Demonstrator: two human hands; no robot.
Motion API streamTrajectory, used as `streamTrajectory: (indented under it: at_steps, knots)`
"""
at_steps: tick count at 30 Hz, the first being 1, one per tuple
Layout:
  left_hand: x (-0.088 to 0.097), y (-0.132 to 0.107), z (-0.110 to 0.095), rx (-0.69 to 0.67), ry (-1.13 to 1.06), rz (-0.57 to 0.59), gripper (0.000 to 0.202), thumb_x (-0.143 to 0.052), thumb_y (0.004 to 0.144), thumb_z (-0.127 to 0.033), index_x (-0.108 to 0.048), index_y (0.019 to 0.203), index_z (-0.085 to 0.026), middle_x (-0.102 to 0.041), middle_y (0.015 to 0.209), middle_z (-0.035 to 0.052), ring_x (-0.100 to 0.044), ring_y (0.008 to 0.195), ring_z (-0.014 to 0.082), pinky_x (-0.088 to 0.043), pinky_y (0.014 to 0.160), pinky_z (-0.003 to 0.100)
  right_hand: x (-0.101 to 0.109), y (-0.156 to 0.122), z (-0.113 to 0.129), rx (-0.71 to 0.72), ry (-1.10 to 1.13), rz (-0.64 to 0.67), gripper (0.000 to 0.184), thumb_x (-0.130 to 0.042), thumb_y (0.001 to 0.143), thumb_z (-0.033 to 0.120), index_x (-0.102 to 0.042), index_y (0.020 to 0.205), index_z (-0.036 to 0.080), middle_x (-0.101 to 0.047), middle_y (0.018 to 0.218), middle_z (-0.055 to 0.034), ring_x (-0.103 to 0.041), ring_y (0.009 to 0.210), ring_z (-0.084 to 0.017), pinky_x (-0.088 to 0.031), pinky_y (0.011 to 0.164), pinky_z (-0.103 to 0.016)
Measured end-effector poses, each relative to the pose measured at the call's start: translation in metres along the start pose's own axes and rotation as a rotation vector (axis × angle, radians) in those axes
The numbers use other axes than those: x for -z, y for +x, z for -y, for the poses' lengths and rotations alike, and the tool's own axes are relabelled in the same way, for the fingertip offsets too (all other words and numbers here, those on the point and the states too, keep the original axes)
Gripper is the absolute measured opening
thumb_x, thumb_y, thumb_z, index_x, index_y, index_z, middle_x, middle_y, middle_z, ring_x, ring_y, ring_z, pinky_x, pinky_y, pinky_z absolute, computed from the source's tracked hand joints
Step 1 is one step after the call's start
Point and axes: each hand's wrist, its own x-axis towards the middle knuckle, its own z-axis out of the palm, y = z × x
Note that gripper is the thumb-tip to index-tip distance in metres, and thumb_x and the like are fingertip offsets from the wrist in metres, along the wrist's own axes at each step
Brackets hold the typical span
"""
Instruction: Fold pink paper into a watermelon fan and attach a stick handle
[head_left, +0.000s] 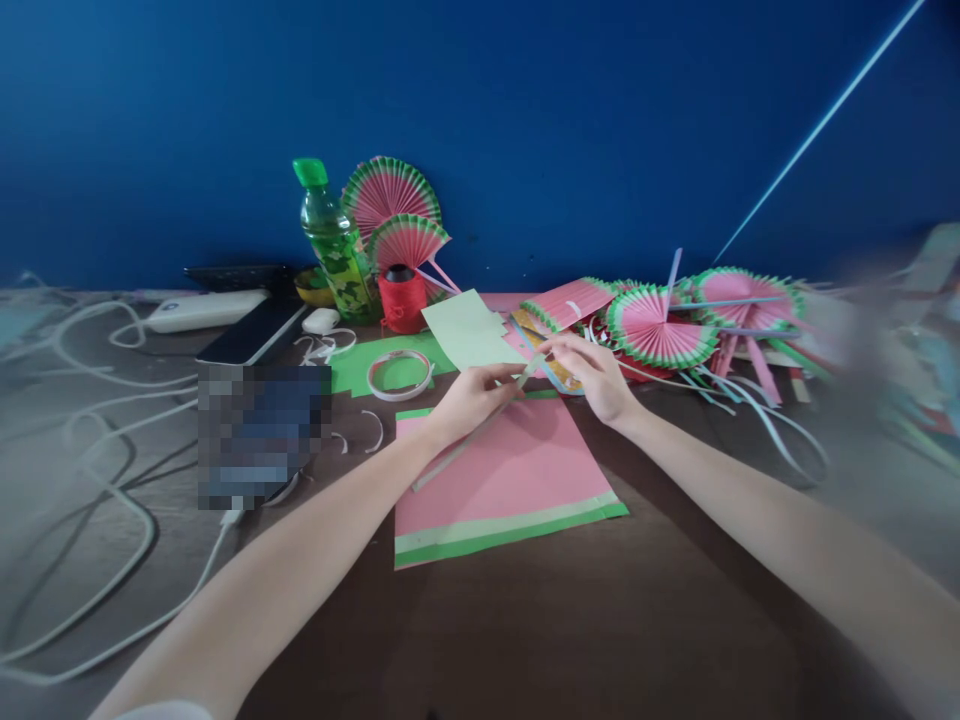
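Note:
A pink sheet of paper (510, 470) with pale and bright green bands along its near edge lies flat on the dark table. Over it, slanting from lower left to upper right, runs a thin pale strip (450, 462). My left hand (476, 397) pinches this strip near its upper part, thumb and fingers together. At the strip's upper end, my right hand (589, 375) has its fingertips closed on it. The exact grip of the right fingertips is small and partly blurred. Just beyond the hands rests a pale green sheet (469, 330).
A roll of tape (400, 376) lies on green paper (349, 365). Behind stand a green bottle (337, 250), red thread spool (403, 300) and folded paper fans (394, 195). More fans (660, 325) pile up right. A phone (270, 430) and white cables (142, 500) occupy the left.

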Motion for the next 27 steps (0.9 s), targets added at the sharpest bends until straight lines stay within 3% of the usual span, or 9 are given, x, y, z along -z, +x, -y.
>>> streamTrajectory:
  at_steps: [6,10,14,17,20,24,27]
  knots:
    - [0.000,0.000,-0.001,-0.020,0.035,-0.004,0.038,-0.046,0.075,-0.025,-0.061,0.108,-0.015,-0.069,0.082,0.0017,-0.056,0.069,0.0117,-0.043,0.072,0.024,-0.005,-0.002,0.006,-0.008,0.026,-0.003,0.026,-0.048,0.082,0.039,-0.063,0.076,0.018,-0.064,0.074,-0.0025,-0.058,0.070,-0.015,-0.045,0.065,-0.028]
    - [-0.001,-0.001,-0.002,0.017,0.014,-0.014,0.039,-0.046,0.075,-0.023,-0.060,0.111,-0.014,-0.069,0.082,0.0023,-0.055,0.065,0.0109,-0.044,0.069,0.023,-0.005,0.000,0.006,-0.015,0.038,-0.068,0.029,-0.040,0.085,0.032,-0.061,0.071,0.018,-0.065,0.075,-0.0029,-0.059,0.073,-0.015,-0.046,0.069,-0.028]
    - [-0.001,0.000,-0.003,0.049,0.022,-0.025,0.039,-0.047,0.074,-0.022,-0.060,0.110,-0.014,-0.068,0.082,0.0020,-0.054,0.062,0.0098,-0.044,0.066,0.022,-0.003,0.003,-0.005,-0.040,-0.032,-0.223,0.017,-0.043,0.077,0.020,-0.060,0.079,0.018,-0.065,0.083,-0.0031,-0.058,0.068,-0.014,-0.046,0.063,-0.028]
    - [-0.001,0.001,-0.002,0.048,0.027,-0.026,0.039,-0.047,0.074,-0.022,-0.060,0.110,-0.014,-0.068,0.082,0.0018,-0.052,0.058,0.0088,-0.044,0.064,0.021,0.000,0.006,-0.015,-0.099,-0.058,-0.318,0.018,-0.041,0.068,0.011,-0.057,0.071,0.018,-0.063,0.070,-0.0010,-0.055,0.056,-0.012,-0.044,0.054,-0.026]
    - [-0.001,0.002,0.000,0.033,0.009,-0.026,0.038,-0.047,0.074,-0.023,-0.059,0.109,-0.012,-0.068,0.081,0.0025,-0.050,0.056,0.0080,-0.043,0.062,0.021,0.003,0.008,-0.022,-0.191,0.035,-0.318,0.018,-0.040,0.068,0.013,-0.056,0.063,0.018,-0.058,0.057,0.0004,-0.055,0.053,-0.013,-0.042,0.049,-0.024]
    - [-0.001,0.002,0.000,0.021,-0.019,-0.031,0.037,-0.047,0.075,-0.023,-0.059,0.108,-0.012,-0.067,0.080,0.0030,-0.048,0.054,0.0073,-0.042,0.060,0.020,0.004,0.010,-0.023,-0.206,0.109,-0.330,0.019,-0.041,0.076,0.023,-0.060,0.076,0.018,-0.065,0.068,-0.0026,-0.061,0.065,-0.015,-0.045,0.055,-0.025]
    - [-0.001,0.001,-0.001,0.027,-0.030,-0.029,0.037,-0.047,0.075,-0.025,-0.058,0.107,-0.011,-0.067,0.080,0.0041,-0.047,0.053,0.0071,-0.041,0.057,0.020,0.005,0.010,-0.022,-0.179,0.055,-0.325,0.018,-0.044,0.076,0.023,-0.059,0.085,0.017,-0.068,0.080,-0.0052,-0.058,0.056,-0.013,-0.045,0.055,-0.027]
